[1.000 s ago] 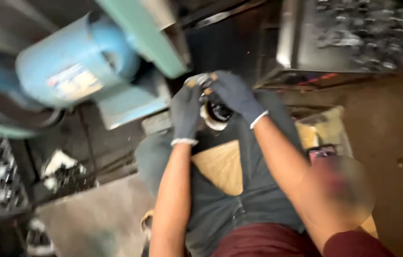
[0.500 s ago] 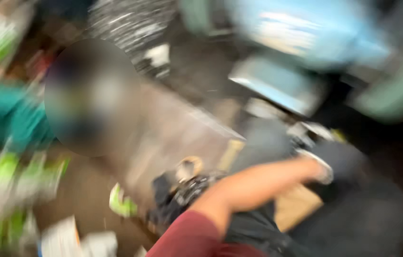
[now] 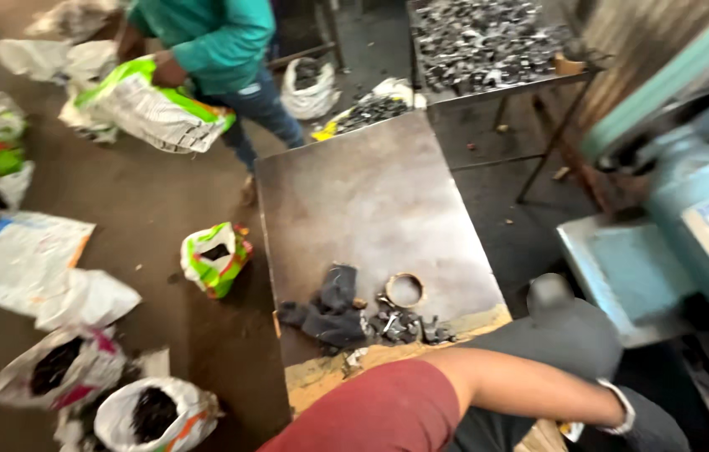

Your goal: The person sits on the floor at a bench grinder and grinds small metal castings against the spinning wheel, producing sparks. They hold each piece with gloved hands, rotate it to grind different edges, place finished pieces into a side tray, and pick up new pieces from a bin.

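My left arm in a maroon sleeve reaches to the right across my lap. My left hand (image 3: 652,428), in a dark glove with a white cuff, sits at the bottom right edge, mostly cut off, so what it holds is hidden. My right hand is out of view. My knee (image 3: 572,335) in dark grey trousers rises beside a blue machine (image 3: 706,226). To my left stands a brown metal table (image 3: 371,192) bearing a metal ring (image 3: 404,290), a small pile of dark metal parts (image 3: 404,326) and a dark glove or cloth (image 3: 325,314).
Another person in a teal shirt (image 3: 212,33) stands at the top left, holding a white and green sack (image 3: 149,109). Several open sacks (image 3: 216,255) lie on the floor at left. A tray heaped with metal parts (image 3: 488,33) stands at the back.
The view has swung from my lap and both gloved hands over to the left. The metal table, the floor sacks and the other person now show; my right hand has left the view.
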Tool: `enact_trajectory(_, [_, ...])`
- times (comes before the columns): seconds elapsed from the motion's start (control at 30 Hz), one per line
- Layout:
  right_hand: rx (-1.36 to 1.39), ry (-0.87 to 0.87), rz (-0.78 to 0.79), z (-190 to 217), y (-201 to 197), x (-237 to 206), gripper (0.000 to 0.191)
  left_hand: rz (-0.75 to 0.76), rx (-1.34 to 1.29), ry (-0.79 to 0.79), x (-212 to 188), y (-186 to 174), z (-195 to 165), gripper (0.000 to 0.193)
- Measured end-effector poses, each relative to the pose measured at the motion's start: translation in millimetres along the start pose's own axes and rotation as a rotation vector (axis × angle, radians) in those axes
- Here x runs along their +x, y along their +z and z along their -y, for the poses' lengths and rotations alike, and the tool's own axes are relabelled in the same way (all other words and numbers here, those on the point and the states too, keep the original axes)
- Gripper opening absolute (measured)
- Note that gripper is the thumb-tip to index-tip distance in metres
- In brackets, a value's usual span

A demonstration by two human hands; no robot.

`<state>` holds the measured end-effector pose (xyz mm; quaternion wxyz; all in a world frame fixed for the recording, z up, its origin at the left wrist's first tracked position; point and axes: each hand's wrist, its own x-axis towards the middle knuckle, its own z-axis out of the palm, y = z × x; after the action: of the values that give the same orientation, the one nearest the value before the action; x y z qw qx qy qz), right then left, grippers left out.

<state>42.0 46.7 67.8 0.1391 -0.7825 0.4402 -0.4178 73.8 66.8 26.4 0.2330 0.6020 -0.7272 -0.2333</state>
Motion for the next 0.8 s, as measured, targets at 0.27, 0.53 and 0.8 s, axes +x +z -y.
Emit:
enact_trajectory(0.27, [0.068, -0.105, 0.060, -51, -132, -69, 0.037, -0.129, -0.694, 0.220, -4, 24, -27, 0.019])
enact_trajectory(0.53, [1.375, 0.808, 0.177, -127, -103, -90, 0.036, -0.072, -0.288, -0.246, -14, 5, -39, 0.046])
enact_trajectory(0.8, [1.248, 0.648, 0.304, -115, -116, -87, 0.040, -0.090, -0.412, -0.274, -8, 18, -18, 0.050])
